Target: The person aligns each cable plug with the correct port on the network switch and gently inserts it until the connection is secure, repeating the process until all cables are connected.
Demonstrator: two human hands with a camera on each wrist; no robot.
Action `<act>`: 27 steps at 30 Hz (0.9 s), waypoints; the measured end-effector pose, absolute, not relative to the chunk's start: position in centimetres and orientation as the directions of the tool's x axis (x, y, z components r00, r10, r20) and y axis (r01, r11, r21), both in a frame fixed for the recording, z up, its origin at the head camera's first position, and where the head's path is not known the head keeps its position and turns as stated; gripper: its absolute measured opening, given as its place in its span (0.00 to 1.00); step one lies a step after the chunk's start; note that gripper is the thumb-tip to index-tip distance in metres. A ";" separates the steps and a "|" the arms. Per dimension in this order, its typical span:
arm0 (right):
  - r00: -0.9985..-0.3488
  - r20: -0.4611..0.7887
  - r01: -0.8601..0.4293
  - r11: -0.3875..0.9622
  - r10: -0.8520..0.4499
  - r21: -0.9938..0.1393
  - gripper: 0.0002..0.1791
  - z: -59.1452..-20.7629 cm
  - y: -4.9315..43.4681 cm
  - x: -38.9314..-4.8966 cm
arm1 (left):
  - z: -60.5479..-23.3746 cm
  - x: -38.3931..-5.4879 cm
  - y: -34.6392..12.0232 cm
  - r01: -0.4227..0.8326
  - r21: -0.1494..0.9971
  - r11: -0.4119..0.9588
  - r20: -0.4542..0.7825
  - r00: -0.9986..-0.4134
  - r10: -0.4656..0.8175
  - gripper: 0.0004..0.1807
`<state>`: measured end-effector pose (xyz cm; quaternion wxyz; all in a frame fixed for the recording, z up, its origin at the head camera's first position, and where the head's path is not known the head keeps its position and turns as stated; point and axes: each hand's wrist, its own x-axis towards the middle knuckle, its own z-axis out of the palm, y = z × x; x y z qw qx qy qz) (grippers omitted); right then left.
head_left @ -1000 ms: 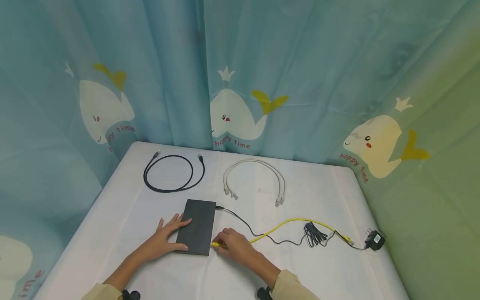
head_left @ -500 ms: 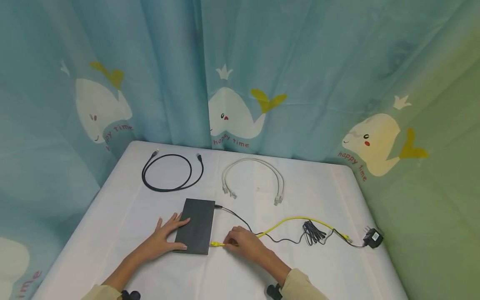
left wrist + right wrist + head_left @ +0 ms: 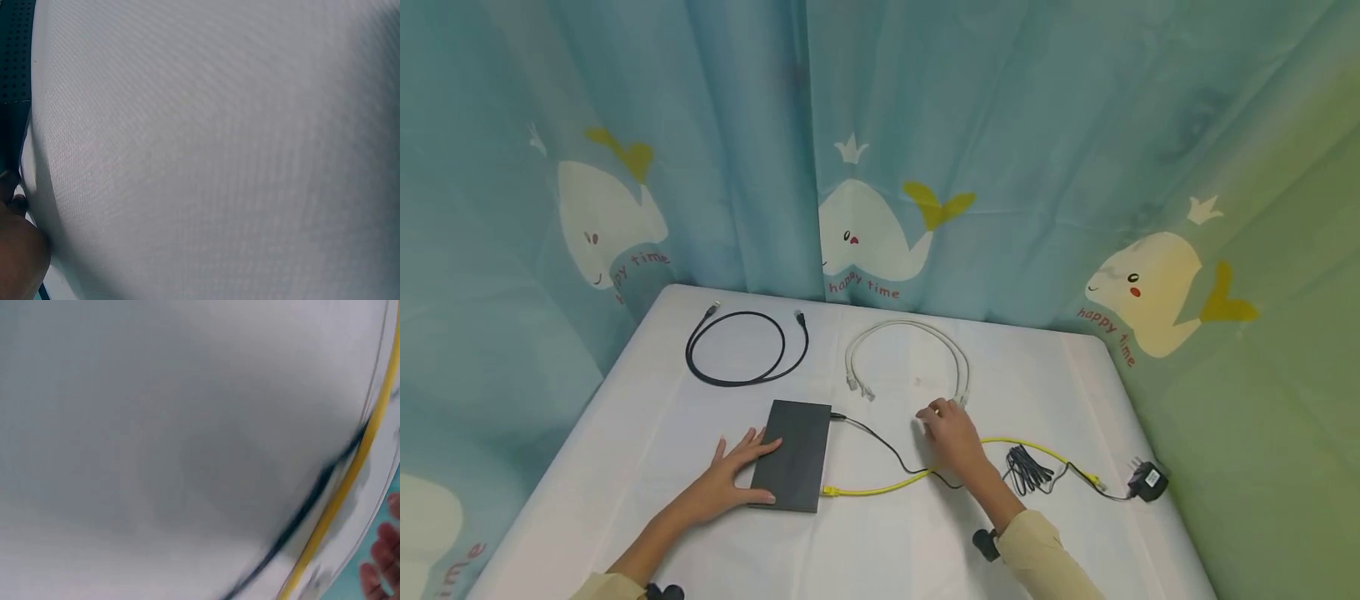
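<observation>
My left hand rests on the left side of a flat black box, its fingers spread over the top. In the left wrist view the box's perforated edge shows at the far left. A yellow network cable meets the box's lower right side with its plug. Above the table, my right hand is near the plug ends of two light grey network cables. Its fingers are loosely bent with nothing seen in them. The right wrist view shows its fingertips beyond the yellow cable.
A black power cord runs from the box's upper right to a bundled coil and a black adapter at the right edge. One coiled black network cable lies back left. Whale-print curtains surround the white table.
My right hand has let go of the yellow cable and moved up and right toward the grey cables. The yellow plug stays at the box. My left hand has kept its place.
</observation>
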<state>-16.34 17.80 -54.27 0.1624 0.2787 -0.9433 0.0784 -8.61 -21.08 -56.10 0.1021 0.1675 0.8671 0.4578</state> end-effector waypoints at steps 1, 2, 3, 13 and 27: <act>-0.818 0.324 -0.510 0.860 -0.474 -0.028 0.12 -54.1 18.3 -16.7 | -56.1 -8.6 -21.1 0.198 0.827 0.526 -0.022 -0.924 0.382 0.44; -0.847 0.286 -0.468 0.884 -0.448 -0.003 0.14 -53.9 18.8 -17.0 | -56.1 -8.6 -21.1 0.200 0.826 0.527 -0.020 -0.924 0.382 0.44; -0.876 0.240 -0.428 0.903 -0.418 0.010 0.16 -53.8 19.3 -17.3 | -56.0 -8.7 -21.1 0.202 0.824 0.529 -0.019 -0.924 0.382 0.44; -0.900 0.211 -0.391 0.920 -0.382 -0.001 0.20 -54.4 20.9 -18.0 | -56.0 -8.4 -21.0 0.211 0.821 0.530 -0.006 -0.926 0.378 0.44; -0.880 0.185 -0.473 0.839 -0.437 -0.269 0.15 -54.4 20.7 -18.0 | -56.0 -8.4 -21.1 0.203 0.822 0.532 -0.012 -0.928 0.373 0.44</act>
